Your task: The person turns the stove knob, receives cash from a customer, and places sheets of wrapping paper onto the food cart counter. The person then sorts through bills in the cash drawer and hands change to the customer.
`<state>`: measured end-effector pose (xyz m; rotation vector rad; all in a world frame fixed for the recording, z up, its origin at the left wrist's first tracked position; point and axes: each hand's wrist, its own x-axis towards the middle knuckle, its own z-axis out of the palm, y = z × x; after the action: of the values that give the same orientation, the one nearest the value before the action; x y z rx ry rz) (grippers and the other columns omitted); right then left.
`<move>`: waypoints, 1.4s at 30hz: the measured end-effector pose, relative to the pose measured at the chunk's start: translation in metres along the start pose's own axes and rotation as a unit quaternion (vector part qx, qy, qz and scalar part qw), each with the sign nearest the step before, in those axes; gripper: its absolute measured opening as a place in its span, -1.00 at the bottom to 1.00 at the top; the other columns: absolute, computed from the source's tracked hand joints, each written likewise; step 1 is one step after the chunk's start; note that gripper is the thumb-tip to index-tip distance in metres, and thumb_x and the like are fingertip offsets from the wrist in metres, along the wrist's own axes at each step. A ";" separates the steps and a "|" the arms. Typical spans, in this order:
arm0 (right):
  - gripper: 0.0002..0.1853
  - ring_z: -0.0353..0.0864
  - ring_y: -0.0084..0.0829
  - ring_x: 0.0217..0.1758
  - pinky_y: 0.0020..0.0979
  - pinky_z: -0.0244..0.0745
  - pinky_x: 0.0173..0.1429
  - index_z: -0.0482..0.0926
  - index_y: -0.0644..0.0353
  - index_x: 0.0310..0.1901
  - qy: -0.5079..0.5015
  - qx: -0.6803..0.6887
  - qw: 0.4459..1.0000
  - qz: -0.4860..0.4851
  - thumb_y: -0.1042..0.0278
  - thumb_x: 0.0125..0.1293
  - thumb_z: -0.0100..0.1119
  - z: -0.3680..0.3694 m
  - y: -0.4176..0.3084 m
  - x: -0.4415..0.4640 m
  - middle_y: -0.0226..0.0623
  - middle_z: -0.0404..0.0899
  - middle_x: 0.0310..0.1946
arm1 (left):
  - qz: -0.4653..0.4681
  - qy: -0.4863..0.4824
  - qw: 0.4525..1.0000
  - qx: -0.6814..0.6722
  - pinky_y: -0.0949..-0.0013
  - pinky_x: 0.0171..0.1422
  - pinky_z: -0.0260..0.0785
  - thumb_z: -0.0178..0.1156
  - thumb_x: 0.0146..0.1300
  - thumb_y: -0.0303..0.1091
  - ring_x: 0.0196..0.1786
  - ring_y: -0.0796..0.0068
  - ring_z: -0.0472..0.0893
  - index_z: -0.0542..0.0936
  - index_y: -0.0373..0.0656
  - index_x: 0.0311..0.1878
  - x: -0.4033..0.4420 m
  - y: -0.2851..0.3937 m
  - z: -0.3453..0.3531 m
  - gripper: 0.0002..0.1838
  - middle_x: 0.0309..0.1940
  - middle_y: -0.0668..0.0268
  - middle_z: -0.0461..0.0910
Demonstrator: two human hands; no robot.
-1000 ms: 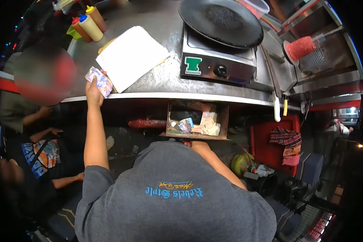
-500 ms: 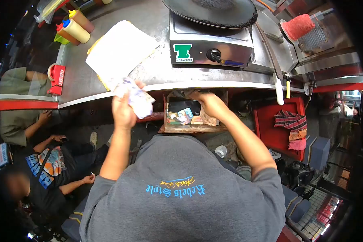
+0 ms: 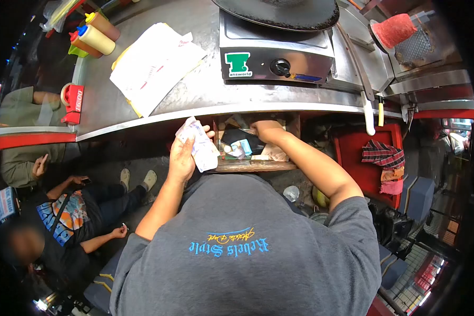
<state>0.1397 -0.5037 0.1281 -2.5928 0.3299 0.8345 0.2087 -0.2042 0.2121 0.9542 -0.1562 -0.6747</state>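
Observation:
My left hand (image 3: 182, 157) is closed around a bundle of pale banknotes (image 3: 203, 150), just left of an open wooden drawer (image 3: 258, 166) under the counter. My right hand (image 3: 268, 131) reaches into the back of that drawer with its fingers curled; what they hold, if anything, is hidden. Below the right hand lie a dark flat object (image 3: 252, 141), a small blue-and-white item (image 3: 240, 148) and brownish banknotes (image 3: 275, 152).
White wrapping paper (image 3: 155, 68) lies on the metal counter (image 3: 195, 100), left of a stove (image 3: 271, 60) bearing a black griddle (image 3: 279, 13). A long knife (image 3: 364, 95) overhangs the edge at right. Sauce bottles (image 3: 98, 39) stand at left. Another person (image 3: 68, 210) is seated at lower left.
My left hand has moved right and down with the banknotes, from over the counter edge to beside the drawer. My right hand has shifted slightly left inside the drawer.

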 end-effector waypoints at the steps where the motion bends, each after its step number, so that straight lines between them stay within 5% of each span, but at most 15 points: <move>1: -0.74 0.70 -0.01 0.07 -0.06 0.55 0.12 0.69 -0.03 0.04 -0.010 0.007 1.000 0.014 0.22 0.40 0.14 -0.001 0.003 0.001 -0.09 0.73 -0.04 | -0.004 0.003 1.000 -0.010 0.01 0.27 0.59 0.06 0.60 -0.21 0.24 0.10 0.65 0.33 -0.30 0.47 0.001 -0.001 -0.002 -0.48 0.27 -0.03 0.57; 6: -0.88 0.70 0.02 -0.07 -0.05 0.50 -0.04 0.64 0.03 -0.19 0.003 0.043 0.999 0.013 0.31 0.31 0.15 0.000 0.005 -0.005 -0.12 0.72 -0.21 | -0.006 0.011 1.000 -0.019 0.02 0.26 0.60 0.05 0.60 -0.23 0.22 0.11 0.66 0.34 -0.30 0.45 0.005 0.003 0.003 -0.50 0.27 -0.01 0.57; 15: -0.91 0.69 0.01 -0.12 -0.07 0.51 -0.06 0.64 0.04 -0.23 -0.013 0.067 0.997 0.025 0.39 0.25 0.19 -0.009 0.004 -0.012 -0.08 0.70 -0.24 | -0.001 0.001 1.000 -0.022 0.04 0.26 0.60 0.06 0.60 -0.23 0.23 0.13 0.66 0.35 -0.31 0.44 0.009 0.007 0.011 -0.51 0.28 -0.01 0.57; 20: -0.67 0.67 0.10 -0.20 -0.04 0.53 -0.13 0.66 0.16 -0.25 0.069 0.092 0.993 -0.008 0.03 0.28 0.39 -0.019 0.017 -0.028 0.01 0.69 -0.32 | -0.033 -0.041 0.998 -0.022 0.07 0.27 0.60 0.17 0.55 -0.20 0.23 0.13 0.67 0.32 -0.30 0.46 0.011 -0.004 0.023 -0.44 0.25 0.00 0.58; 27: -0.83 0.72 0.11 -0.07 0.02 0.58 -0.02 0.61 0.29 -0.25 0.214 0.097 0.970 -0.064 0.33 0.33 0.27 -0.025 0.005 -0.092 0.03 0.73 -0.26 | -0.160 -0.079 0.970 0.165 0.26 0.24 0.58 0.20 0.49 -0.40 0.19 0.26 0.69 0.35 -0.30 0.43 0.054 -0.057 0.031 -0.48 0.11 0.05 0.68; 28: -0.84 0.72 0.11 -0.07 0.01 0.58 -0.02 0.62 0.30 -0.25 0.179 0.110 0.977 -0.041 0.36 0.32 0.26 -0.029 0.000 -0.102 0.02 0.73 -0.26 | -0.087 -0.066 0.942 0.316 0.33 0.24 0.54 0.16 0.48 -0.47 0.15 0.35 0.71 0.47 -0.29 0.38 0.058 -0.067 0.034 -0.56 0.06 0.10 0.73; 32: -0.87 0.72 0.10 -0.07 -0.03 0.59 -0.02 0.67 0.23 -0.19 0.090 0.148 0.984 -0.032 0.43 0.29 0.19 -0.019 -0.009 -0.136 0.03 0.73 -0.25 | 0.016 -0.140 0.867 0.477 0.35 0.31 0.48 0.13 0.32 -0.65 0.16 0.34 0.71 0.66 -0.20 0.22 0.055 -0.046 0.063 -0.58 0.09 0.12 0.75; 35: -0.82 0.72 0.08 -0.03 -0.02 0.58 0.04 0.70 0.23 -0.15 0.079 0.189 0.978 -0.037 0.44 0.30 0.15 -0.005 -0.007 -0.142 0.07 0.72 -0.19 | 0.041 -0.242 0.825 0.509 0.30 0.35 0.47 0.08 0.07 -0.77 0.19 0.13 0.71 0.68 -0.18 0.20 0.052 -0.042 0.057 -0.41 0.10 0.04 0.72; 39: -0.74 0.71 0.07 0.04 0.00 0.59 0.15 0.72 0.31 -0.07 0.132 0.142 0.976 -0.102 0.45 0.34 0.08 -0.007 0.005 -0.122 0.14 0.70 -0.05 | 0.048 -0.238 0.819 0.520 0.23 0.35 0.48 0.07 0.03 -0.79 0.19 0.10 0.70 0.70 -0.14 0.18 0.048 -0.044 0.055 -0.38 0.09 0.05 0.72; 42: -0.67 0.70 0.01 0.14 -0.02 0.61 0.17 0.68 0.24 0.09 0.164 0.057 0.984 -0.048 0.40 0.36 0.09 -0.033 0.000 -0.080 0.10 0.71 0.01 | 0.067 -0.264 0.793 0.545 0.18 0.31 0.51 0.08 0.03 -0.78 0.15 0.10 0.71 0.71 -0.10 0.15 0.051 -0.050 0.054 -0.39 0.07 0.09 0.73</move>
<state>0.0929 -0.5098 0.2007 -2.6096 0.3305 0.3408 0.2039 -0.2920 0.1952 1.8097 -1.2078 -0.6907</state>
